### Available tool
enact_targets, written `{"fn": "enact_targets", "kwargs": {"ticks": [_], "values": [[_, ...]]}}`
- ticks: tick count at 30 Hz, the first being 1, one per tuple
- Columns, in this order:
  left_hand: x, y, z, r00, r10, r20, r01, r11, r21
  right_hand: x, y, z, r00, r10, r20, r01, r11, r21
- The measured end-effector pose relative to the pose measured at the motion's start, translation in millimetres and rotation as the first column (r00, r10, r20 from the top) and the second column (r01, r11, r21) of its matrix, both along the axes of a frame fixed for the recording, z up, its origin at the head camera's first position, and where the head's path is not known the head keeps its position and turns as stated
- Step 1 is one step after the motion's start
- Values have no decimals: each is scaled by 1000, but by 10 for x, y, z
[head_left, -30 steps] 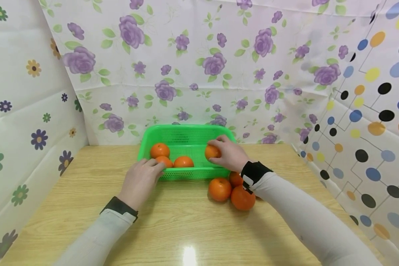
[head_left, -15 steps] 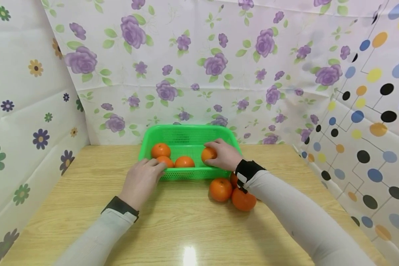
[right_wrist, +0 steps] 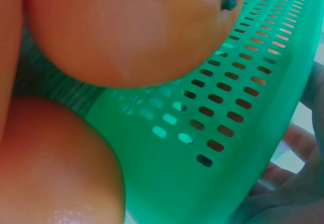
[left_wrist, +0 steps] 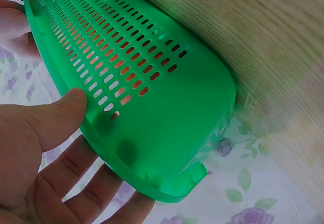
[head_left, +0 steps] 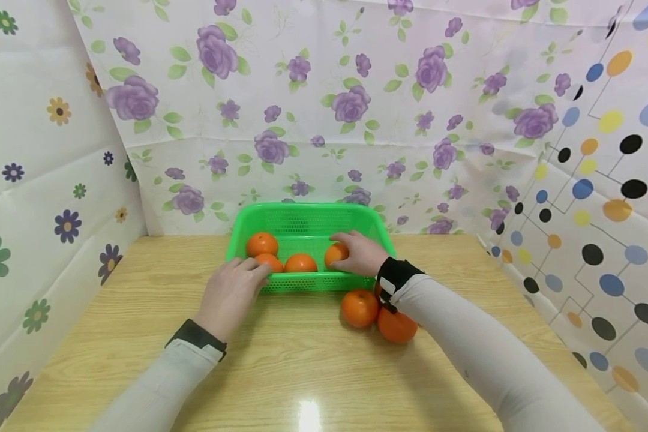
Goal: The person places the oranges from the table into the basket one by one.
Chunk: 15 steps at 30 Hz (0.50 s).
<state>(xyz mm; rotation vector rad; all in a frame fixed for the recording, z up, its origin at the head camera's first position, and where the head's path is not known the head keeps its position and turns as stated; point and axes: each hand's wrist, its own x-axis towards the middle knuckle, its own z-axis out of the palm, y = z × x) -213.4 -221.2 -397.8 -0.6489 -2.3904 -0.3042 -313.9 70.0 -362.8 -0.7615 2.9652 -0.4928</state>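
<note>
Floral sheet point(head_left: 302, 120) behind, wooden table point(head_left: 281, 366) beneath: one held orange point(head_left: 335, 256) inside the green basket point(head_left: 302, 282)

Held orange. Location: right half of the basket, within its walls. Grip: your right hand point(head_left: 360, 254) has thumb and fingers curled round it. Contact with the basket floor: cannot tell.

Hazards, as judged. Letting go too high could drop the fruit and send it rolling into its neighbours. Withdrawing low could catch your wrist on the basket's near rim. Should your left hand point(head_left: 231, 295) lose its hold, a knock could slide or tip the basket.

Appearance. Rounded, bright orange; right side covered by your fingers; no stem end visible.

Basket. Green, slotted walls. Your left hand pinches the near rim towards its left end, thumb outside, fingers inside.

Basket contents, left half. Back-left orange point(head_left: 261, 245); front-left orange point(head_left: 270, 262), just beside your left fingertips; middle orange point(head_left: 300, 264), along the near wall.

Outside, before the basket's right end. Nearer-left orange point(head_left: 359, 308); lower-right orange point(head_left: 397, 326); another, half-hidden orange point(head_left: 378, 289) by your right wrist.

Beyond, right of the basket. Dotted sheet point(head_left: 588, 210).
</note>
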Motion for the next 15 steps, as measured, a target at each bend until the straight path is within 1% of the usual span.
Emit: {"fn": "enact_targets", "kwargs": {"ticks": [4, 8, 15], "values": [[4, 1, 3, 1000, 0, -4, 0, 1000, 2, -12, -21, 4, 999, -5, 43, 5, 1000, -2], [-2, 1, 3, 1000, 4, 0, -4, 1000, 2, -11, -27, 13, 996, -2, 86, 4, 1000, -25], [-2, -2, 3, 1000, 3, 4, -3, 1000, 4, -53, -17, -7, 990, 25, 137, -19, 999, -43]]}}
